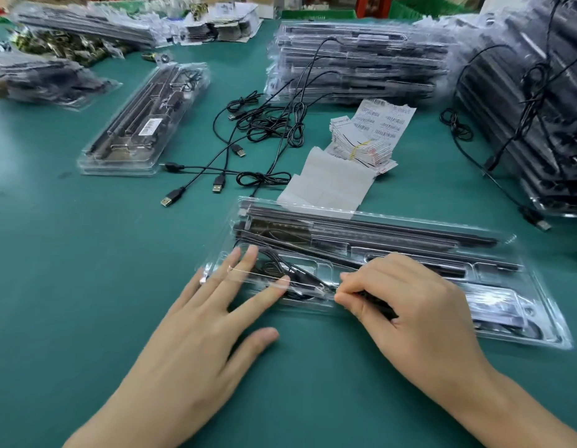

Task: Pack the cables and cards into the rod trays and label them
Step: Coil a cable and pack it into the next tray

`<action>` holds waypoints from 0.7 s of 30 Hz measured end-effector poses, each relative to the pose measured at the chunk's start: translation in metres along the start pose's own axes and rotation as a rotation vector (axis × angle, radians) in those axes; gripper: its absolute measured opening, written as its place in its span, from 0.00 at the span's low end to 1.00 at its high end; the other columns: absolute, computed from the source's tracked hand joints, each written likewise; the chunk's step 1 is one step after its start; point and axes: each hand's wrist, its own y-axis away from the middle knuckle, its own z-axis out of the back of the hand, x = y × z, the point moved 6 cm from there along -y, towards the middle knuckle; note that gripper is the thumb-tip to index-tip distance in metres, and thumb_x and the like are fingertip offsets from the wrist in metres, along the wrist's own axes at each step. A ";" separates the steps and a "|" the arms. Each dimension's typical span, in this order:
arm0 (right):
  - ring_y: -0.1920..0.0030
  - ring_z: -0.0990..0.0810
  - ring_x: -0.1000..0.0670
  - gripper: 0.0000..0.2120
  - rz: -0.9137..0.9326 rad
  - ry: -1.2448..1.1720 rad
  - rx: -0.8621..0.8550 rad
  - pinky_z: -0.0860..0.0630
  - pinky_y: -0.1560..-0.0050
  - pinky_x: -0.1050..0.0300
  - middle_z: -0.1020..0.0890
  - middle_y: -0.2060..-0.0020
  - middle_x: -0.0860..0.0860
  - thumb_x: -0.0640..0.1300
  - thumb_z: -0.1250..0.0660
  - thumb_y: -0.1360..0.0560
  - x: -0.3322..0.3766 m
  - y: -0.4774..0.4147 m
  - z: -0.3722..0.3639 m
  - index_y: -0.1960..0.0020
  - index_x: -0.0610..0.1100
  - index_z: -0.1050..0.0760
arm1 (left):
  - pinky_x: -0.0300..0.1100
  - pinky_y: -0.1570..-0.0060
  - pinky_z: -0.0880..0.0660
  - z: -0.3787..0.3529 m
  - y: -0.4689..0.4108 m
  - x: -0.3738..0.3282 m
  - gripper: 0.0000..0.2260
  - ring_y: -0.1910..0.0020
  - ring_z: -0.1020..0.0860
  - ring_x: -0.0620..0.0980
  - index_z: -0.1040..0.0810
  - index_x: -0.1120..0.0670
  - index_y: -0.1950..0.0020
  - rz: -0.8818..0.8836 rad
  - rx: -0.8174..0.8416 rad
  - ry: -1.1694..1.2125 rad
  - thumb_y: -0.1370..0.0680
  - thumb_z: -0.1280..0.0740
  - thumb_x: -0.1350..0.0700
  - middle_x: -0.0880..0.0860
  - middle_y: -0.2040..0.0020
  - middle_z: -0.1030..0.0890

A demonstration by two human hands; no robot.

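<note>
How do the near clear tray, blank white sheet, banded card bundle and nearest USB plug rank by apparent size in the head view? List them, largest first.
1. near clear tray, though nearness flatters it.
2. blank white sheet.
3. banded card bundle, close to the sheet; overlap makes this unsure.
4. nearest USB plug.

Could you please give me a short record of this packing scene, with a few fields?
Surface: green table
Left hand: flat, fingers straight on the clear tray, left end
Right hand: pinches the black cable lying in the tray's near compartment
Also in tray: black rods
Beyond the tray: loose USB cables, banded card bundle, label sheet
Far left: labelled tray with a barcode label
</note>
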 end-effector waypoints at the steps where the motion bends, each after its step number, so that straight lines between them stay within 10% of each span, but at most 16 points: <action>1: 0.54 0.19 0.53 0.05 -0.001 0.002 0.000 0.23 0.65 0.52 0.19 0.59 0.61 0.50 0.29 0.22 0.000 0.000 0.000 0.57 0.52 0.19 | 0.49 0.25 0.44 0.001 -0.001 -0.001 0.24 0.18 0.44 0.48 0.35 0.37 0.21 0.003 -0.004 -0.001 0.17 0.50 0.37 0.49 0.18 0.41; 12: 0.57 0.20 0.53 0.05 0.013 0.060 0.000 0.24 0.68 0.54 0.19 0.60 0.61 0.49 0.29 0.23 0.003 -0.001 0.000 0.57 0.52 0.18 | 0.49 0.39 0.34 0.001 0.009 -0.017 0.21 0.31 0.23 0.50 0.23 0.42 0.28 0.089 -0.151 0.026 0.20 0.42 0.47 0.48 0.30 0.23; 21: 0.56 0.21 0.53 0.03 0.021 0.081 0.025 0.24 0.65 0.55 0.19 0.59 0.60 0.50 0.30 0.22 0.005 -0.001 0.000 0.53 0.53 0.19 | 0.47 0.44 0.38 -0.008 0.004 -0.021 0.21 0.33 0.29 0.55 0.21 0.43 0.32 0.195 -0.140 0.046 0.21 0.42 0.43 0.53 0.22 0.31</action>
